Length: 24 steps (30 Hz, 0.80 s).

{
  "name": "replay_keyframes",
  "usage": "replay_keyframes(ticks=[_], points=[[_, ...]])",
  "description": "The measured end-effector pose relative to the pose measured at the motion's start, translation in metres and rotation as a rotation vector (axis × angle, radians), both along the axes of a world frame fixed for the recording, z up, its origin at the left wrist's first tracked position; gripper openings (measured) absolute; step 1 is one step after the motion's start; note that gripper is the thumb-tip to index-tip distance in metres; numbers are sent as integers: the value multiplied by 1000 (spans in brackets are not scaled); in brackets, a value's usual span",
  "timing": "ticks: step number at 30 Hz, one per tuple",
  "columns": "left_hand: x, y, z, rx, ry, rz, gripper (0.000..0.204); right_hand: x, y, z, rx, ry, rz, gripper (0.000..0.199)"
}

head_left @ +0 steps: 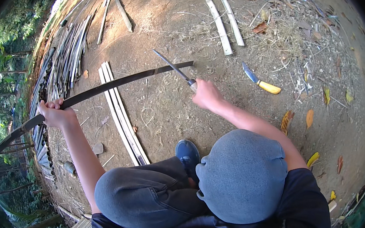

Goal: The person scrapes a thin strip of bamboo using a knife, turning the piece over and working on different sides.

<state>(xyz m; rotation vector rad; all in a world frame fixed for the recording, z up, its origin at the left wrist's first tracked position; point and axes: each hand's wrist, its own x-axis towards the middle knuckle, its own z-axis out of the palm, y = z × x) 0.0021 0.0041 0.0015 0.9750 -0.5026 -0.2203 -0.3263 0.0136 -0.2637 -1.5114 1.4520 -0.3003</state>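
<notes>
Left hand [55,114] clenches a long, dark, curved bamboo strip [105,89] held above the dirt ground [169,112]. Right hand [207,94] grasps a thin metal blade [170,63], apparently touching the strip. Pale split slats [122,116] lie beneath; a yellow-handled knife [260,81] rests nearby.

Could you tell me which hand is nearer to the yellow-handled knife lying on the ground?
Right. The right hand is just left of the yellow-handled knife; the left hand is far across.

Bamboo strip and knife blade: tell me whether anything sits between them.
Nothing visible does. The knife blade in the right hand lies right across the dark bamboo strip, which the left hand grips; whether they touch is unclear.
</notes>
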Motion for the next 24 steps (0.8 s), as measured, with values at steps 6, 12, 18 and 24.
replay_keyframes(ticks=[6, 12, 18, 24], points=[[1, 2, -4, 26, 22, 67, 30, -2, 10, -16, -182, 27, 7, 27], [3, 0, -1, -11, 29, 52, 31, -12, -27, -13, -17, 72, -37, 29], [-11, 3, 1, -19, -18, 24, 31, 23, 6, 32, -333, -20, 122, 36], [-6, 2, -3, -3, 9, 68, 34, 4, -28, -9, -82, 106, -54, 24]])
